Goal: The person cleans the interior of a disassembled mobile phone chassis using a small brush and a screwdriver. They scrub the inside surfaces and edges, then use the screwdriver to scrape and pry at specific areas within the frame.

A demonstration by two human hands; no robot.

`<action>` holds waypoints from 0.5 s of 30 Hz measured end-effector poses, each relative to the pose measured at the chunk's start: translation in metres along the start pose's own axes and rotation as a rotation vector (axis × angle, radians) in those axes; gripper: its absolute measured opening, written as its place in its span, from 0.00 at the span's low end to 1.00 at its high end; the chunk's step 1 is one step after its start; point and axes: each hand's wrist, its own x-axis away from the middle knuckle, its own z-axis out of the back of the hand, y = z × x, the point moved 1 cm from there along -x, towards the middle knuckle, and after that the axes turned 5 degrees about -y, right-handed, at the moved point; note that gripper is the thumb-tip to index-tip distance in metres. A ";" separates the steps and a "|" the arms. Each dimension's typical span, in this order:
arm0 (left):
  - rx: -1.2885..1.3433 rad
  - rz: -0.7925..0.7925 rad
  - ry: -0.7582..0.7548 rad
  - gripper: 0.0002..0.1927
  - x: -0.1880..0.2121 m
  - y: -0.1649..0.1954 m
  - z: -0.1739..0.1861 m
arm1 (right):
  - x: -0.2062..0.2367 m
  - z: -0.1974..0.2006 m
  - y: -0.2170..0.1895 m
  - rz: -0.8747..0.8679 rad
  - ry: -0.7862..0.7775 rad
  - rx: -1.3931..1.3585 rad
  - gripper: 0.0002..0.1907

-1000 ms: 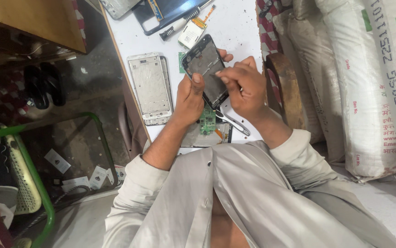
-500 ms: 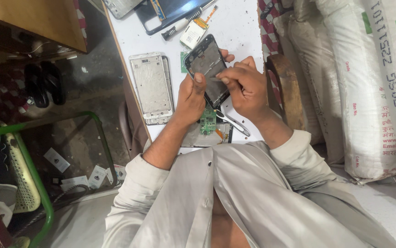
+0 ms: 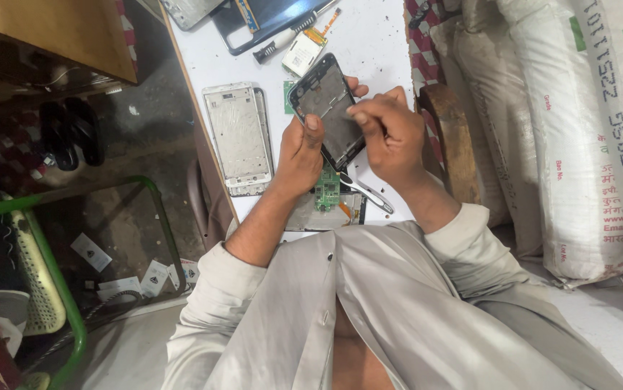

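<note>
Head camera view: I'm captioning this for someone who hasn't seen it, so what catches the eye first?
The dark phone frame, held up over the white table by the left hand while the right hand pinches at its edge. Beside it lies a silver phone housing, and a green circuit board sits just below the hands.

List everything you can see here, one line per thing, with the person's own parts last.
dark phone frame: 1, black, held above the table
white phone frame: 1, white, flat on the table, left of the hands
green circuit board: 1, green, on the table below the hands
tweezers: 1, metal, beside the board
screwdriver: 1, black and white, top of the table
table: 1, white
sacks: several, white, right
sandals: 2, black, on the floor, left
left hand: holds the dark phone frame
right hand: fingers on the frame's edge
</note>
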 end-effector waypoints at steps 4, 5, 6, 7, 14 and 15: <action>0.006 0.001 0.009 0.42 0.000 -0.001 0.000 | 0.000 -0.001 0.000 0.049 -0.016 0.032 0.01; 0.003 -0.002 0.009 0.42 0.000 -0.001 0.000 | 0.000 -0.002 0.000 0.067 -0.030 0.045 0.01; 0.000 -0.005 0.007 0.42 -0.001 -0.002 0.000 | 0.000 -0.003 0.000 0.085 -0.044 0.058 0.01; -0.003 -0.007 0.007 0.42 -0.001 -0.002 0.000 | 0.001 -0.004 0.000 0.103 -0.058 0.071 0.02; -0.055 0.006 0.017 0.43 0.003 0.002 -0.001 | 0.001 -0.001 0.003 0.069 -0.019 -0.010 0.03; -0.041 0.013 0.016 0.43 0.003 0.002 -0.001 | 0.001 0.000 0.004 0.042 -0.003 -0.010 0.03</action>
